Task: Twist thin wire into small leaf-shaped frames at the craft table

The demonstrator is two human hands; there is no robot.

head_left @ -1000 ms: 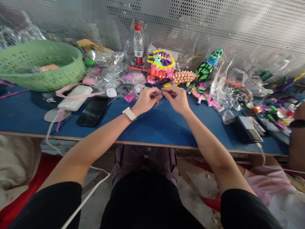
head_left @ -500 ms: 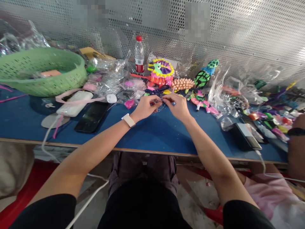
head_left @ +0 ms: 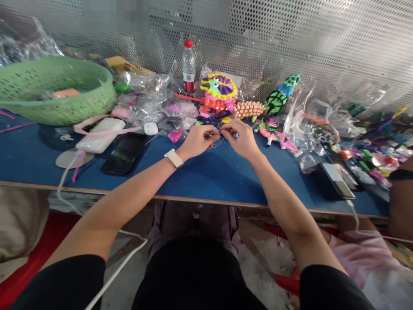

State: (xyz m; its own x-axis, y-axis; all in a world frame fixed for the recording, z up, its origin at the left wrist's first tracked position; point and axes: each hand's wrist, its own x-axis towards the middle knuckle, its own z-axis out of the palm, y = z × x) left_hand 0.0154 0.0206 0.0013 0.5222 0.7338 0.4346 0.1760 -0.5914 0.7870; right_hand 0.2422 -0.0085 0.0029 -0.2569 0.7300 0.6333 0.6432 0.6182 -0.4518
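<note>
My left hand (head_left: 200,140), with a pale band on its wrist, is closed in a pinch over the blue table (head_left: 209,176). Close beside it my right hand (head_left: 241,137) pinches too, fingertips almost meeting. Between and just below them shows a thin, pale wire-like piece (head_left: 218,143), too fine to make out fully; both hands seem to grip it. Just beyond the fingers lie dark blue scissors-like handles (head_left: 217,119) and a pink scrap (head_left: 175,136). A small pink and green clay figure (head_left: 271,130) lies right of my right hand.
Behind stand a red-capped bottle (head_left: 189,68), a colourful clay figure (head_left: 220,88) and a turtle-like figure (head_left: 280,97). Left are a green basket (head_left: 77,110), white power bank (head_left: 101,135) and black phone (head_left: 124,155). A dark device (head_left: 334,183) and another person's arm (head_left: 402,198) are at right.
The view has tilted slightly, so the table items sit a little higher. Both hands stay pinched together over nearly the same spot, with only slight finger movement.
</note>
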